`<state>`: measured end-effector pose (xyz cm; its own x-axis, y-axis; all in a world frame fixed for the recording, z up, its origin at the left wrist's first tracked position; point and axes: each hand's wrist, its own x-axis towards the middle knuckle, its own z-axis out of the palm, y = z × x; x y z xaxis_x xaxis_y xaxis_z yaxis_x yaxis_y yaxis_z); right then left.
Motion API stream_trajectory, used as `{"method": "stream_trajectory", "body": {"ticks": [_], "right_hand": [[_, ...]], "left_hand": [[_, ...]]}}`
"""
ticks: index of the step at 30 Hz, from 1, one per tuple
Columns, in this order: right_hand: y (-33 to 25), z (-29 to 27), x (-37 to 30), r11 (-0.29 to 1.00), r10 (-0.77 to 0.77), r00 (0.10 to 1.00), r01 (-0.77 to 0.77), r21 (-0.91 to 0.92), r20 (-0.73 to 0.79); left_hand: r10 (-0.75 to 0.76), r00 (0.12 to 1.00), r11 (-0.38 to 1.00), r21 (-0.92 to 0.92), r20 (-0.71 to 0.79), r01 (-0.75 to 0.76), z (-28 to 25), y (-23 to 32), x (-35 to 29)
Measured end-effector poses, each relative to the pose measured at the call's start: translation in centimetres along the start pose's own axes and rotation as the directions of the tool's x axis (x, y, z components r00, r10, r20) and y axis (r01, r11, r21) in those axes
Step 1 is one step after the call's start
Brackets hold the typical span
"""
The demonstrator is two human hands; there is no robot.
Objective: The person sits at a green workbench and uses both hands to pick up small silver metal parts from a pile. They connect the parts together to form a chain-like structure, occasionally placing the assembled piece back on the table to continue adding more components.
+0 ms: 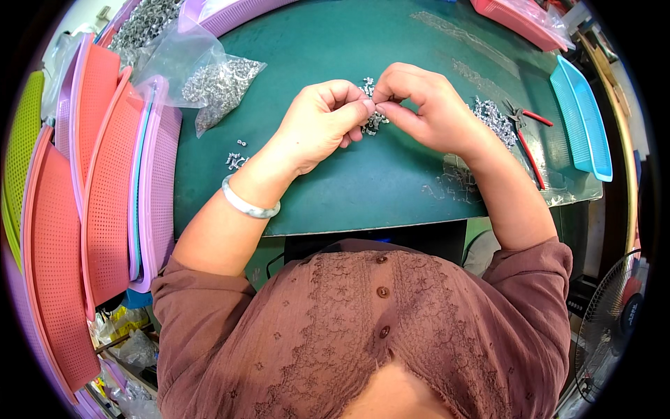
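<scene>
My left hand (324, 119) and my right hand (422, 105) meet over the middle of the green table, fingertips pinched together. Whatever sits between them is too small to make out. Just beneath and behind the fingertips lies a pile of small silvery metal pieces (375, 124), partly hidden by my hands. A bigger heap of similar silvery pieces (494, 122) is spread beyond my right wrist. Near my left forearm, which wears a pale bangle (248, 202), a small cluster of metal pieces (236, 161) rests on the tabletop.
Red-handled pliers (525, 143) lie open on the green table (314, 202), beside a blue basket (581, 119). A clear bag of metal pieces (223, 87) sits at the far left. Stacked plastic baskets (112, 188) line the left side; a fan (607, 314) stands at lower right.
</scene>
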<state>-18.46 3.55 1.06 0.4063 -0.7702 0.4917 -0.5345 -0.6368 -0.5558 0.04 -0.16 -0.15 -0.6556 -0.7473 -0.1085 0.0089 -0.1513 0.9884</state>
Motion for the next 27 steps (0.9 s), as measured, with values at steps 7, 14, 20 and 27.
{"method": "stream_trajectory", "body": {"ticks": [7,14,20,27], "right_hand": [[0.22,0.39,-0.23,0.987,0.101,0.994,-0.095,0.126,-0.042],[0.08,0.01,-0.07,0.996,0.063,0.996,-0.059,0.064,-0.061],[0.05,0.0,-0.05,0.998,0.048,0.996,-0.044,0.041,-0.079],[0.55,-0.42,-0.32,0.993,0.058,0.994,-0.049,-0.104,0.087]], "left_hand": [[0.02,1.0,0.997,-0.075,-0.01,-0.021,-0.13,0.21,-0.03],[0.084,0.996,0.996,-0.038,0.005,-0.084,-0.1,0.17,-0.08],[0.092,0.996,0.996,-0.016,0.005,-0.092,0.0,0.28,-0.08],[0.021,1.0,0.971,-0.239,-0.017,-0.025,-0.84,0.22,0.29]]}}
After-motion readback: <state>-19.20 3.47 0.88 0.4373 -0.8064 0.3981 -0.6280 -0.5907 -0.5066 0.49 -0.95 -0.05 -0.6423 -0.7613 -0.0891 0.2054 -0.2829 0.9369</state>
